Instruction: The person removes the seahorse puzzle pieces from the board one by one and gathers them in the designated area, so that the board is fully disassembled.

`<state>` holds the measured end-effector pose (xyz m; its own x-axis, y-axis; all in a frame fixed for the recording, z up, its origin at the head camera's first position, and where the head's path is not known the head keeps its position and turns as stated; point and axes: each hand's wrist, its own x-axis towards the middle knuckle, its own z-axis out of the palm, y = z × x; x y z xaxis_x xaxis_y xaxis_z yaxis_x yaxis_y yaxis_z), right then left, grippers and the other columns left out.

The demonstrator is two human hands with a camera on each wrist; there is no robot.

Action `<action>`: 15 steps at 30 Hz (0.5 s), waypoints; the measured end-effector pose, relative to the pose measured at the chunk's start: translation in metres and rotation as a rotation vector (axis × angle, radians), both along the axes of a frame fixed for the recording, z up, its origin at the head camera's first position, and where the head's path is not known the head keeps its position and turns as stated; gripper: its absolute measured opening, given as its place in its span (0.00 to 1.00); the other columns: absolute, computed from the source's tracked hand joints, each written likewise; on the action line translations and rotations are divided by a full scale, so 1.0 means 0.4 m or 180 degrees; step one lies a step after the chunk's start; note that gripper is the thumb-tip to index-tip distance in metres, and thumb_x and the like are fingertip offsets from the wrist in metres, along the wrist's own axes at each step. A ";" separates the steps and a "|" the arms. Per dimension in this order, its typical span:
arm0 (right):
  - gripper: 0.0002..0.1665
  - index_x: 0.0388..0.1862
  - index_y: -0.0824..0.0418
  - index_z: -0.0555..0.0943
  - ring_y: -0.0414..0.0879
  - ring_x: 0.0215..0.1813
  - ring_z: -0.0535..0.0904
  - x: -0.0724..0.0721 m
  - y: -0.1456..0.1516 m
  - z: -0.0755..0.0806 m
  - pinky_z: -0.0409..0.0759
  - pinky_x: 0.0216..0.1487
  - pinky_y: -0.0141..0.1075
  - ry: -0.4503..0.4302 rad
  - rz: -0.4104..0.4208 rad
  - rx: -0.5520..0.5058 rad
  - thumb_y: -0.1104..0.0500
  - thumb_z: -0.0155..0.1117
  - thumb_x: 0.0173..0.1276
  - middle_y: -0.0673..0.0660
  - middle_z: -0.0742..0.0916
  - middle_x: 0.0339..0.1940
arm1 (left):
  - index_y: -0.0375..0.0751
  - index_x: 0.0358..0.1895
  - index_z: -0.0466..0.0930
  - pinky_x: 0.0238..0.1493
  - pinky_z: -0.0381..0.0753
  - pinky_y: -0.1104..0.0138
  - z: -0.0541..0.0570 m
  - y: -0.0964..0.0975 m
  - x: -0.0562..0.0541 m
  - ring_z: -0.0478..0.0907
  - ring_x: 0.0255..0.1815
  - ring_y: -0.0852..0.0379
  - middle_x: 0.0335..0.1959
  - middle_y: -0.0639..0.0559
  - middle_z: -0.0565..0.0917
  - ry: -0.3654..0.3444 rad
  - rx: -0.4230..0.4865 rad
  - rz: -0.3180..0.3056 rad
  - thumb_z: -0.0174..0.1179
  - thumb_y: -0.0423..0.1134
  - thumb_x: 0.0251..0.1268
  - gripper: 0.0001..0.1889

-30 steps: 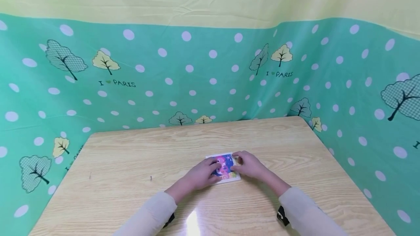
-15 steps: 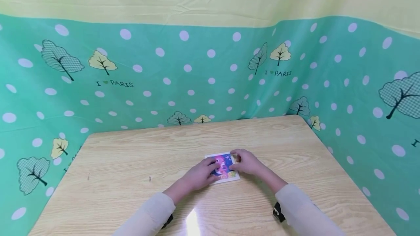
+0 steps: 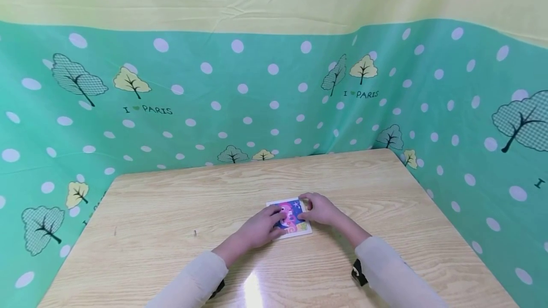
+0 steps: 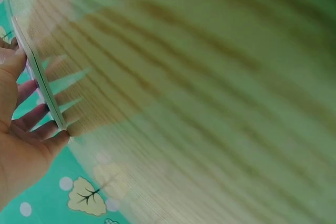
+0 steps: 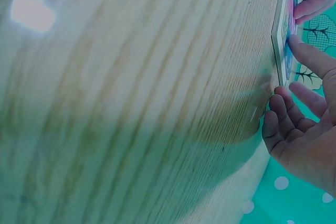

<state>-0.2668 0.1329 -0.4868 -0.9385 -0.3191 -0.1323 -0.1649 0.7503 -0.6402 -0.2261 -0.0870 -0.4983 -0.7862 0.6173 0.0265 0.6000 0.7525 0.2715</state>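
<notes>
Picture board lies flat on the surface, just right of and below frame center in the head view. Left hand is on its left part, fingers spread over print and edge, no clamp visible. Right hand: thumb on the face, other fingers loosely bent by the right edge; can't tell if they're clamping. Probably light and stiff; edge in left wrist view shows a dark line, maybe two layers, so don't pry there. Print may be slick and scuff-prone. I'd take it by opposite edges, left and right, thumbs on the white border. Sliding room is good left, right and toward frame bottom; patterned cloth backs the far edge, well apart from the board.
</notes>
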 end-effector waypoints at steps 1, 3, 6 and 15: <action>0.34 0.59 0.62 0.74 0.43 0.26 0.67 0.000 -0.001 0.000 0.64 0.27 0.32 0.0005 0.0002 0.0007 0.56 0.73 0.54 0.52 0.74 0.24 | 0.45 0.64 0.70 0.66 0.67 0.56 0.001 0.000 0.000 0.67 0.66 0.45 0.65 0.43 0.70 -0.0018 -0.0008 0.0012 0.53 0.54 0.66 0.27; 0.34 0.59 0.62 0.74 0.43 0.27 0.67 -0.001 -0.002 0.001 0.65 0.27 0.32 0.0013 0.0010 0.0022 0.56 0.73 0.54 0.51 0.74 0.24 | 0.46 0.64 0.70 0.66 0.67 0.56 0.001 -0.001 0.000 0.67 0.67 0.45 0.65 0.44 0.69 -0.0031 -0.0012 0.0024 0.52 0.55 0.66 0.27; 0.33 0.59 0.62 0.75 0.42 0.27 0.67 -0.002 -0.003 0.000 0.64 0.28 0.32 0.0032 0.0053 0.0030 0.56 0.73 0.54 0.51 0.74 0.24 | 0.45 0.64 0.70 0.66 0.67 0.56 -0.001 -0.002 -0.001 0.67 0.66 0.44 0.64 0.43 0.70 -0.0001 -0.0007 0.0008 0.53 0.54 0.66 0.27; 0.32 0.58 0.63 0.75 0.43 0.27 0.67 -0.005 -0.003 -0.002 0.65 0.28 0.32 -0.0055 0.0079 -0.0029 0.57 0.72 0.54 0.51 0.74 0.24 | 0.46 0.63 0.70 0.66 0.68 0.56 -0.002 -0.002 -0.004 0.67 0.66 0.46 0.64 0.44 0.70 -0.0012 -0.0023 -0.0010 0.52 0.55 0.67 0.26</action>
